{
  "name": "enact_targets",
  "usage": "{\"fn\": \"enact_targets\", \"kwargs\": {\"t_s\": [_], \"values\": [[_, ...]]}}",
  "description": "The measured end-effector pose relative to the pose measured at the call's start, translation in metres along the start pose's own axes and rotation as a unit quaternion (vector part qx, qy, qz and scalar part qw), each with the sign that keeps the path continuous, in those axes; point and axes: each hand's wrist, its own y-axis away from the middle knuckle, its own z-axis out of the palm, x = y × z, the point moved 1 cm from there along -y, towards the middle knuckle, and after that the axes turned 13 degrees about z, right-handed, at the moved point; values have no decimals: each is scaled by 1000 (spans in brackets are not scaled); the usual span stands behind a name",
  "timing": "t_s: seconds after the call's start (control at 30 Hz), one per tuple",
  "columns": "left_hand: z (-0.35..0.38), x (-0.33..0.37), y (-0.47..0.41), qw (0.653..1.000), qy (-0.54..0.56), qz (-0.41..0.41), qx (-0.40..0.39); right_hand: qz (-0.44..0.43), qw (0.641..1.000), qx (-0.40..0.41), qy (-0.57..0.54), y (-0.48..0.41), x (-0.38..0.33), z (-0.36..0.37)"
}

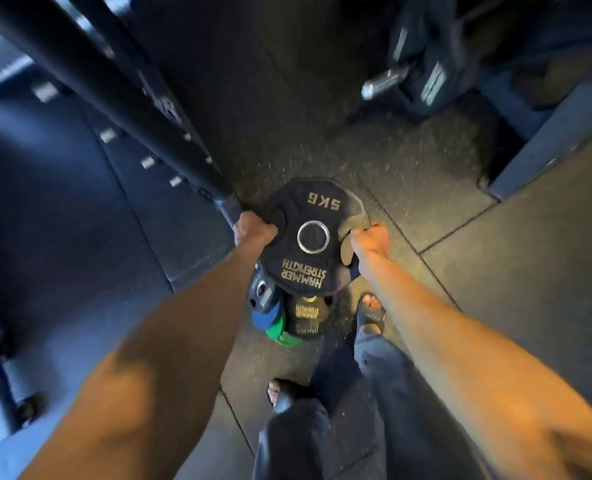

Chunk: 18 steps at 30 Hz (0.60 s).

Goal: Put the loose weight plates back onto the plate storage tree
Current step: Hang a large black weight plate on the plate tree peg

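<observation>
1. The 5 kg weight plate (289, 252) hangs face-up between the hands, off the floor (426, 188).
2. The left hand (254, 232) curls into one grip slot and the right hand (370, 239) grips the opposite edge. This two-sided hold likely steadies the hub hole for lining up on a peg.
3. Just below the hands sit a black plate (306, 317), a blue plate (265, 315) and a green plate (277, 332), probably the storage tree.
4. A rack upright (124, 88) rises beyond the left hand.

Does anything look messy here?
Yes. Below the 5 kg plate in the left hand and right hand, a black plate, blue plate and green plate huddle at different tilts, not neatly. Whether they lie loose is unclear.
</observation>
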Motion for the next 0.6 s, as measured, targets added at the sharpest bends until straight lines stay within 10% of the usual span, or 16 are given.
{"fn": "enact_targets", "kwargs": {"t_s": [0.6], "values": [[-215,254,78,891,423,63,151,-244,952,-152,-104,194,-287,-183]]}}
